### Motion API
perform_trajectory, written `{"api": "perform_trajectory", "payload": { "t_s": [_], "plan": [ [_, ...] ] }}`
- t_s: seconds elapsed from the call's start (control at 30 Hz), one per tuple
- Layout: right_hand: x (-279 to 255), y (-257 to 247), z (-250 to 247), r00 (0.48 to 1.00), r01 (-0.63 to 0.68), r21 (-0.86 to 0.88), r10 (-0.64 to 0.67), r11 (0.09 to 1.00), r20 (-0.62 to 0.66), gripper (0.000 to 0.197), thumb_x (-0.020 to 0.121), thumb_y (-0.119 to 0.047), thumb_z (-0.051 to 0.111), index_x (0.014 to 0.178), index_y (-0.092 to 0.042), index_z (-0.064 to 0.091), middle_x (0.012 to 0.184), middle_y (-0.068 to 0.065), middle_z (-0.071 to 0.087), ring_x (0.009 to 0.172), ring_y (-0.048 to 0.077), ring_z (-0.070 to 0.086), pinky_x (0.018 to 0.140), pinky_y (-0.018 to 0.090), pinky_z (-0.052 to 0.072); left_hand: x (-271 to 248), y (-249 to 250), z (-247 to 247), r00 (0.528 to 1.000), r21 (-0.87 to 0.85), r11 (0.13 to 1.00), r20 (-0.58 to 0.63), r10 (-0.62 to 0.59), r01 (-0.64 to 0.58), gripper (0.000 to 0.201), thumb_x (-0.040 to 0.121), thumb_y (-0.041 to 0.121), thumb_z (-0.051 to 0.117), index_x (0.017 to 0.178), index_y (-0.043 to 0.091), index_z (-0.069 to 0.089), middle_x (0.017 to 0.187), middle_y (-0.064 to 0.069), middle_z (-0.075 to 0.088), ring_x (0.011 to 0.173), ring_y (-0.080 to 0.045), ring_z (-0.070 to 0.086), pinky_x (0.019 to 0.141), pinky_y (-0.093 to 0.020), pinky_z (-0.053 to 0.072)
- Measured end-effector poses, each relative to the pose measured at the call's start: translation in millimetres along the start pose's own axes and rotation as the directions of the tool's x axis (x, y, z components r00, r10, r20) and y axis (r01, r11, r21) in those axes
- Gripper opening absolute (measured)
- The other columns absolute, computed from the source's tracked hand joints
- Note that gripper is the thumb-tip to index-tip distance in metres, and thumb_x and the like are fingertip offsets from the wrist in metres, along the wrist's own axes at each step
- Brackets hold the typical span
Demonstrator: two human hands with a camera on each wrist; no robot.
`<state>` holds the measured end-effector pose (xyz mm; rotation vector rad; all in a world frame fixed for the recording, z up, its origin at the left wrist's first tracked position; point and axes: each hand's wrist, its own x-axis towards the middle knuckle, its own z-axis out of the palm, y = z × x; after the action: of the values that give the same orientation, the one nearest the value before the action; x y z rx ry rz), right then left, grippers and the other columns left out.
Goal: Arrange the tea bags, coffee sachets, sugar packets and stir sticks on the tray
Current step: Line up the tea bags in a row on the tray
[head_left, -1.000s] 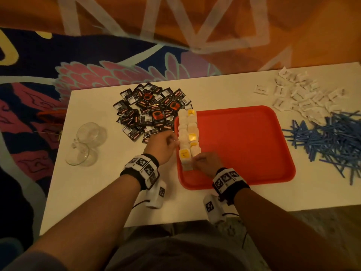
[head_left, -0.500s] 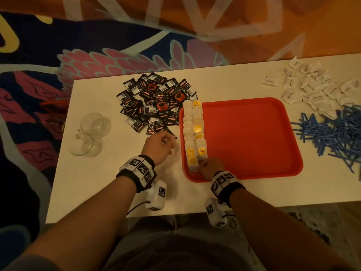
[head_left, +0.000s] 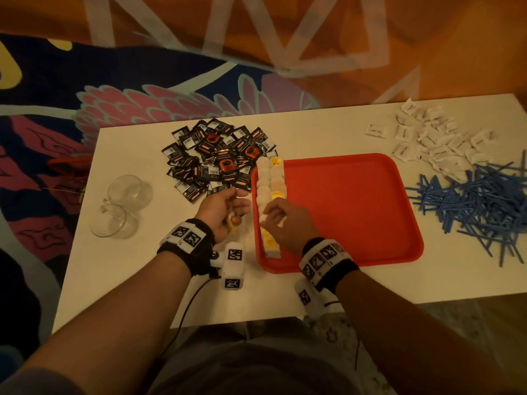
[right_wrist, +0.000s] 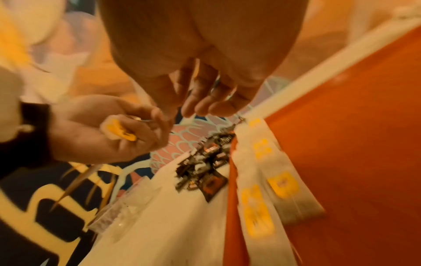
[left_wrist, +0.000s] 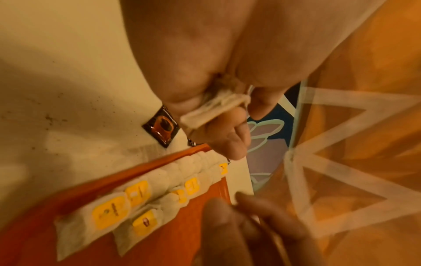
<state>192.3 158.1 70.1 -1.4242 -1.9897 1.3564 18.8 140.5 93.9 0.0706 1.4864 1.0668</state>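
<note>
My right hand (head_left: 288, 220) has lifted off the two rows of white paper tea bags (head_left: 269, 192) at the red plastic tray's (head_left: 342, 201) left edge, fingers loose, empty. My left hand (head_left: 225, 208), now risen off the tabletop (head_left: 128, 266), grips spare tea bags (left_wrist: 212, 109); I judge they go down next.

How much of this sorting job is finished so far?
About a quarter, it seems. Two rows of tea bags already line the red tray's left edge. The left hand holds another tea bag; the right hand hovers beside it. The coffee sachets, sugar packets and blue stir sticks still lie on the table.
</note>
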Motion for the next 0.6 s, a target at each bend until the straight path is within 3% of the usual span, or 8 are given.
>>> {"api": "perform_trajectory", "payload": {
  "t_s": [0.07,0.2,0.27,0.4,0.47,0.53,0.6],
  "plan": [
    [1,-17,-5,0.985,0.166,-0.043,-0.164,0.985,0.044,0.024,0.077,-0.028,0.081,0.091,-0.029,0.061,0.081,-0.016,0.060,0.078,0.001,0.055,0.068,0.017,0.045,-1,3,4,1.000,-0.048,0.999,0.009,-0.017,0.017,0.028,0.104,0.020,0.044,0.091,0.006,0.064,0.063,-0.006,0.067,0.047,-0.013,0.060,0.039,-0.018,0.036],
    [1,-43,-5,0.961,0.272,-0.133,-0.264,0.953,0.081,0.023,0.076,-0.033,0.081,0.093,-0.023,0.069,0.084,-0.015,0.061,0.077,0.000,0.051,0.071,0.019,0.044,-8,7,12,0.998,-0.144,0.989,0.063,-0.029,0.037,0.016,0.099,0.013,0.053,0.094,0.006,0.066,0.072,-0.007,0.066,0.049,-0.015,0.062,0.058,-0.029,0.052],
    [3,-44,-1,0.960,0.280,-0.119,-0.279,0.953,0.020,0.013,0.081,-0.029,0.077,0.089,-0.021,0.071,0.082,-0.012,0.064,0.073,0.001,0.054,0.069,0.017,0.044,-12,8,14,0.996,-0.183,0.983,0.091,0.002,0.015,0.017,0.101,0.010,0.050,0.097,0.003,0.066,0.076,-0.010,0.066,0.057,-0.019,0.068,0.056,-0.032,0.058],
    [9,-44,-3,0.992,0.114,0.068,-0.110,0.991,-0.061,0.003,0.084,-0.020,0.075,0.085,-0.020,0.073,0.082,-0.006,0.071,0.068,-0.004,0.059,0.064,0.008,0.045,-17,11,11,0.992,-0.151,0.986,0.094,0.087,-0.072,0.023,0.105,0.006,0.042,0.118,0.000,0.060,0.080,-0.010,0.067,0.068,-0.019,0.065,0.050,-0.026,0.055],
    [12,-44,-6,0.997,0.063,0.116,-0.056,0.991,-0.059,0.005,0.084,-0.019,0.075,0.081,-0.021,0.071,0.083,-0.006,0.070,0.071,-0.002,0.061,0.068,0.014,0.049,-18,11,6,0.991,-0.117,0.989,0.088,0.100,-0.089,0.023,0.105,0.007,0.041,0.117,0.004,0.061,0.085,-0.009,0.067,0.074,-0.018,0.064,0.057,-0.029,0.057],
    [15,-43,-9,0.998,-0.002,0.168,0.012,0.986,-0.062,0.009,0.082,-0.018,0.075,0.076,-0.023,0.070,0.082,-0.006,0.071,0.076,0.006,0.065,0.073,0.026,0.055,-18,11,3,0.990,-0.060,0.989,0.009,0.139,-0.138,0.021,0.104,0.010,0.045,0.112,0.010,0.065,0.095,-0.007,0.068,0.083,-0.018,0.064,0.073,-0.033,0.055],
    [18,-42,-13,0.994,-0.070,0.193,0.085,0.979,-0.072,0.013,0.080,-0.019,0.074,0.071,-0.027,0.070,0.081,-0.007,0.071,0.080,0.011,0.067,0.077,0.032,0.057,-20,11,-1,0.932,0.193,0.925,-0.099,0.350,-0.327,0.016,0.101,0.012,0.053,0.104,0.019,0.067,0.105,-0.002,0.067,0.092,-0.015,0.062,0.082,-0.031,0.052]
  ]
}}
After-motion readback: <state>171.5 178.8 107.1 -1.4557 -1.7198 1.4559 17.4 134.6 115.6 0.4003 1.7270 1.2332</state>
